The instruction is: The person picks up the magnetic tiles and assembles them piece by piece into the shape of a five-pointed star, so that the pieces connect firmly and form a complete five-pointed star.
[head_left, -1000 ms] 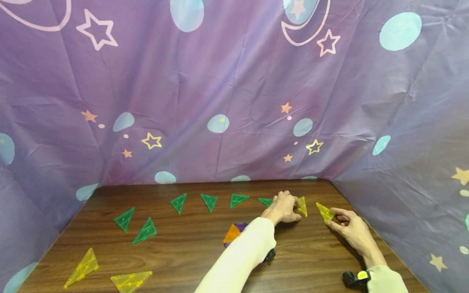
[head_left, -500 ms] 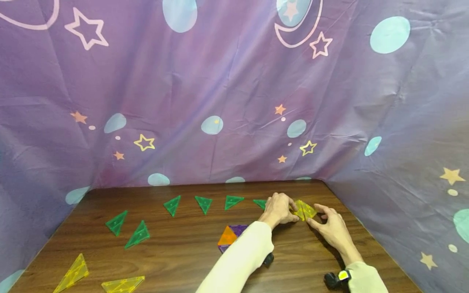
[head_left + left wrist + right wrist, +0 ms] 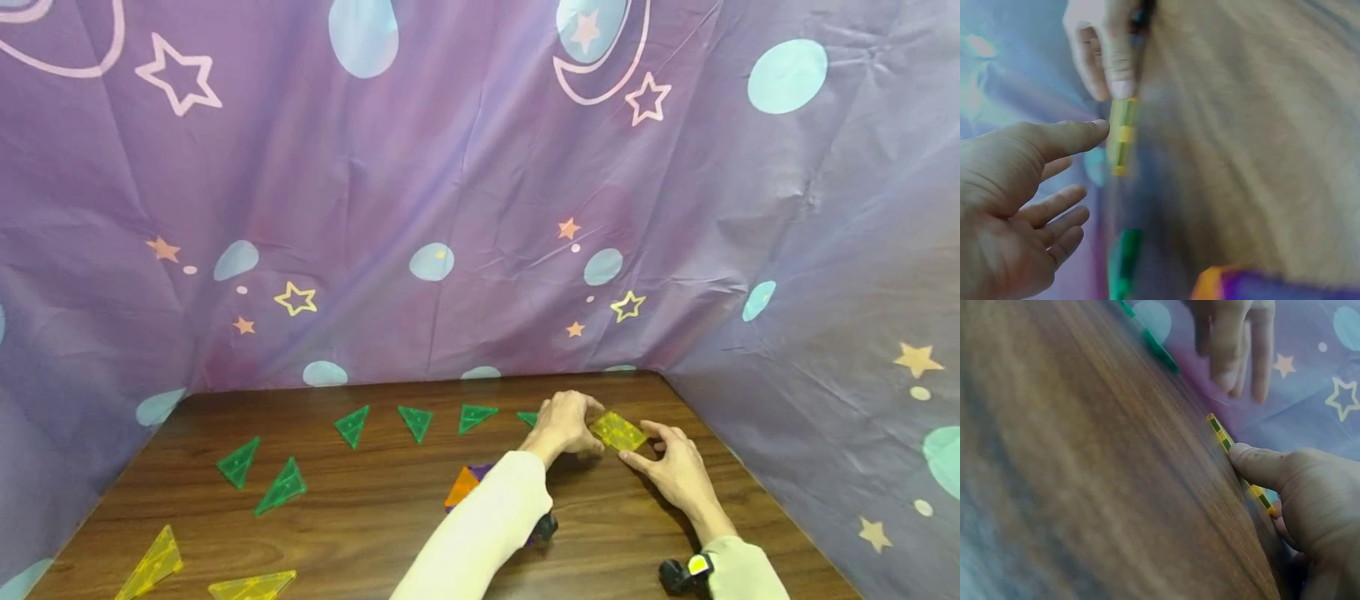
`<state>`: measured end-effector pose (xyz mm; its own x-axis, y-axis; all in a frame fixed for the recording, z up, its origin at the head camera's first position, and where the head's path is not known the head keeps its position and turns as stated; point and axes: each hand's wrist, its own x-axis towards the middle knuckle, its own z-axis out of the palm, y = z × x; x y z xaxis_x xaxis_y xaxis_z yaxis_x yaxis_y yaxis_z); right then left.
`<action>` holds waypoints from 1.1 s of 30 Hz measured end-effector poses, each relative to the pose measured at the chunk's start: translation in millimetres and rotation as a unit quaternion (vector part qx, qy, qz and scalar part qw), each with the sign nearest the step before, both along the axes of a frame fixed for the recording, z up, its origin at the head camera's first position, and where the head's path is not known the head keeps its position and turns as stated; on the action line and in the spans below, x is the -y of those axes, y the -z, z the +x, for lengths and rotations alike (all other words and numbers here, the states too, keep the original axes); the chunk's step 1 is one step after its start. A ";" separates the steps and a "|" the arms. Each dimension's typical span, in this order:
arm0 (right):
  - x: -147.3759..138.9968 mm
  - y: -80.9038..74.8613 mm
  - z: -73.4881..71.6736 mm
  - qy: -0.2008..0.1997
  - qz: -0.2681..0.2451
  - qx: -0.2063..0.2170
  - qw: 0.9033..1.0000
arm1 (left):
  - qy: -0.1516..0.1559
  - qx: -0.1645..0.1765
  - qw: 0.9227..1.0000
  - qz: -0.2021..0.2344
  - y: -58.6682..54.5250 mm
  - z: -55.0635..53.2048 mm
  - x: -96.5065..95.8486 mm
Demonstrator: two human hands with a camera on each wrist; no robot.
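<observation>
Two translucent yellow triangular magnetic tiles (image 3: 618,432) lie edge to edge on the table as one four-sided shape. At their right side my right hand (image 3: 678,473) pinches them between thumb and fingers; in the right wrist view, the thumb of that right hand (image 3: 1310,494) lies on the tile edge. My left hand (image 3: 564,425) is just left of the shape, its fingers loose and holding nothing. The left wrist view shows the thumb of my left hand (image 3: 1022,187) close to the yellow tiles (image 3: 1122,134); whether it touches them I cannot tell.
Several green triangular tiles (image 3: 477,417) form a loose row along the back and left. Two yellow tiles (image 3: 153,562) lie at the front left. An orange and purple tile shape (image 3: 462,490) is partly hidden under my left sleeve. A patterned purple cloth (image 3: 420,192) surrounds the wooden table.
My right hand has brought its yellow tile leftward against the other one, so the two now sit joined. My left hand has drawn back slightly from them. The head view has shifted a little.
</observation>
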<state>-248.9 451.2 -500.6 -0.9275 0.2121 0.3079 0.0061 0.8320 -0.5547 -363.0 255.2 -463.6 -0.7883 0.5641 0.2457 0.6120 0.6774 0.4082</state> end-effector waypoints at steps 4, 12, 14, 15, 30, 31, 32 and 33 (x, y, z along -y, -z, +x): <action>-0.7 2.2 -0.6 -0.002 0.003 -0.007 1.000 | -0.010 0.004 1.000 0.020 -35.0 16.2 28.7; -0.6 2.0 -0.6 -0.009 0.005 -0.002 1.000 | -0.016 0.011 0.999 0.047 -44.8 8.8 90.5; -1.4 1.8 -0.6 -0.009 0.008 -0.001 1.000 | -0.015 0.018 0.998 0.056 -41.9 7.0 111.5; -1.9 1.7 -0.8 -0.009 0.009 0.000 1.000 | -0.015 0.023 0.998 0.063 -39.0 5.7 122.4; -5.2 5.6 0.8 -0.020 0.015 -0.009 1.000 | -0.022 0.102 0.974 0.202 12.6 7.0 221.6; -4.0 5.7 0.8 -0.020 0.013 -0.021 0.999 | -0.021 0.100 0.974 0.204 12.7 6.4 222.1; -2.3 5.7 0.9 -0.017 0.012 -0.037 0.999 | -0.020 0.101 0.973 0.207 12.3 5.9 222.6; 0.2 5.6 1.0 -0.011 0.007 -0.059 0.998 | -0.018 0.102 0.973 0.207 12.1 5.8 223.1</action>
